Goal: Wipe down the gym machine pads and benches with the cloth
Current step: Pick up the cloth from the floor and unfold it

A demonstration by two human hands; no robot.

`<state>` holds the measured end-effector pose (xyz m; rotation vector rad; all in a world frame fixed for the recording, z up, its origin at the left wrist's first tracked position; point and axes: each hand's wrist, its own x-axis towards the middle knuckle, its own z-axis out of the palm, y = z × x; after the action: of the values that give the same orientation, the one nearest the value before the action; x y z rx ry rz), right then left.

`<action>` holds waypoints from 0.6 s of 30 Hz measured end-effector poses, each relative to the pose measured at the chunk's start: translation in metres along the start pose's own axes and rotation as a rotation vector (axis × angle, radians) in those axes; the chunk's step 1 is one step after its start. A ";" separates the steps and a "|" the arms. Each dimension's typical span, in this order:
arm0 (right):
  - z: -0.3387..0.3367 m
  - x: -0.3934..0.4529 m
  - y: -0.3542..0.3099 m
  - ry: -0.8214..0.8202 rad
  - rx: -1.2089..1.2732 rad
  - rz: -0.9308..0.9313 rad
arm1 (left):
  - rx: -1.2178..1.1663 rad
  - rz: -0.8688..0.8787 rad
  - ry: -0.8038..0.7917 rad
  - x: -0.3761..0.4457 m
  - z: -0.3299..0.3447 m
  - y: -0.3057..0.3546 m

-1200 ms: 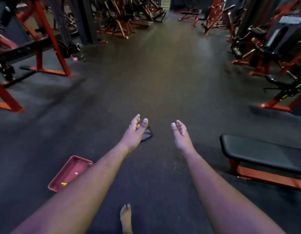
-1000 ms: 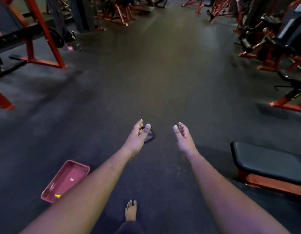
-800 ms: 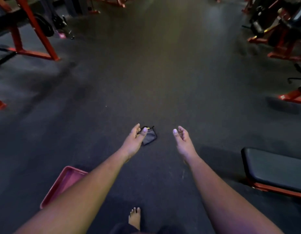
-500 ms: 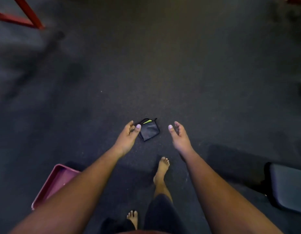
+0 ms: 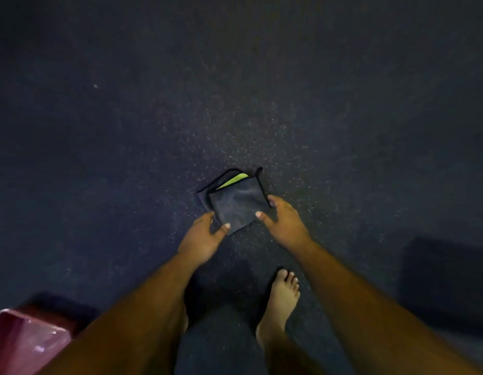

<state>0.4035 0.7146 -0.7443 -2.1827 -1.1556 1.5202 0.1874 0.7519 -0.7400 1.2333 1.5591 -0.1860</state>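
Observation:
A folded dark grey cloth point(image 5: 237, 203) with a yellow-green strip showing at its top edge lies on the dark speckled floor, just ahead of me. My left hand point(image 5: 203, 236) is at the cloth's lower left corner, thumb on top and fingers curled at the left edge. My right hand point(image 5: 285, 221) is at its right side, with the thumb on the cloth and the fingers curled round the right edge. The cloth lies flat on the floor between both hands. No machine pad shows clearly.
A red tray point(image 5: 23, 345) sits on the floor at the lower left, partly behind my left forearm. A dark bench-like shape point(image 5: 446, 280) lies at the right. My bare foot point(image 5: 283, 296) stands just behind the cloth.
The view has tilted down to the floor and the machines have left the frame. Both hands have dropped from open and apart onto the cloth's edges. My foot has stepped forward.

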 end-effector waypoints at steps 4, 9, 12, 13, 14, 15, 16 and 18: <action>0.053 0.087 0.055 0.005 0.025 0.048 | 0.028 -0.050 -0.048 0.109 0.044 -0.055; 0.097 0.150 0.096 0.049 0.041 0.057 | -0.259 -0.244 0.088 0.189 0.086 -0.082; 0.101 0.156 0.100 0.055 0.043 0.052 | -0.425 -0.368 0.234 0.203 0.090 -0.077; 0.100 0.153 0.099 0.057 0.053 0.048 | -0.465 -0.394 0.232 0.200 0.086 -0.073; 0.097 0.148 0.096 0.064 0.063 0.035 | -0.489 -0.380 0.214 0.195 0.083 -0.069; 0.090 0.139 0.089 0.080 0.074 0.012 | -0.473 -0.327 0.178 0.185 0.076 -0.059; 0.083 0.129 0.083 0.098 0.076 -0.018 | -0.453 -0.261 0.140 0.173 0.070 -0.048; 0.059 0.101 0.063 0.132 0.051 -0.098 | -0.353 -0.113 0.055 0.133 0.053 -0.014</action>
<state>0.3960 0.7321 -0.8763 -2.1247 -1.1498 1.3302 0.2274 0.7894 -0.8728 0.8817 1.6282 0.0515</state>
